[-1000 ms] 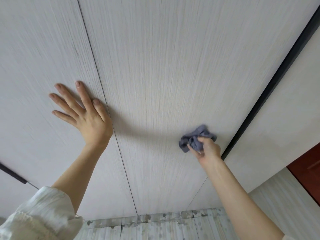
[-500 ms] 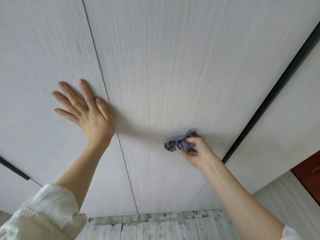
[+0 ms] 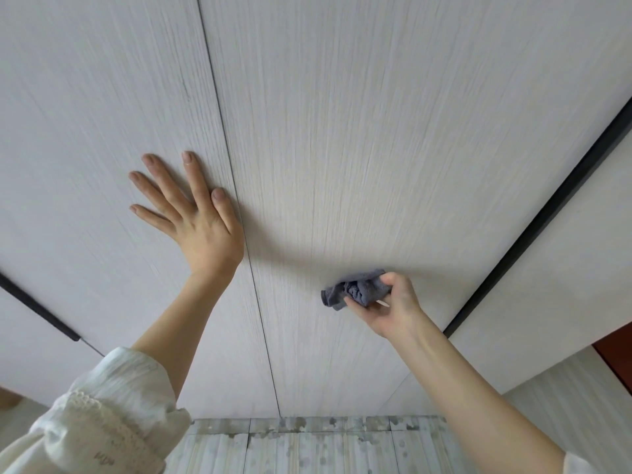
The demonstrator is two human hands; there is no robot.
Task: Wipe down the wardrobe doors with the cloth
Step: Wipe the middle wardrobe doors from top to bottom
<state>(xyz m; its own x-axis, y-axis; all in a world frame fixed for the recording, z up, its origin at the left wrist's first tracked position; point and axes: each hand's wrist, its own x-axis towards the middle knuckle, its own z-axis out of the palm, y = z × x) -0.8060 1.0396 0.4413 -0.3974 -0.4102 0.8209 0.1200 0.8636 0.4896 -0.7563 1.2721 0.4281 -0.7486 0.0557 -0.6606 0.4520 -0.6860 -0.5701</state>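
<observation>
Right hand [image 3: 393,307] has its fingers [image 3: 355,304] curled around a bunched-up grey cloth [image 3: 355,289], pressed onto the middle wardrobe door [image 3: 359,131] around 5 o'clock. Left hand [image 3: 195,217] lies flat, fingers spread, on the left door [image 3: 85,114], thumb right beside the door seam [image 3: 236,193]. Lots of bare panel toward 12; the black edge strip [image 3: 547,213] sits close at 3.

At centre left of the frame, the left hand [image 3: 198,217] lies flat with spread fingers on the left door [image 3: 85,131], beside the seam. At lower right, the right hand [image 3: 393,309] grips a bunched grey cloth [image 3: 352,290] against the right door [image 3: 376,131].
</observation>
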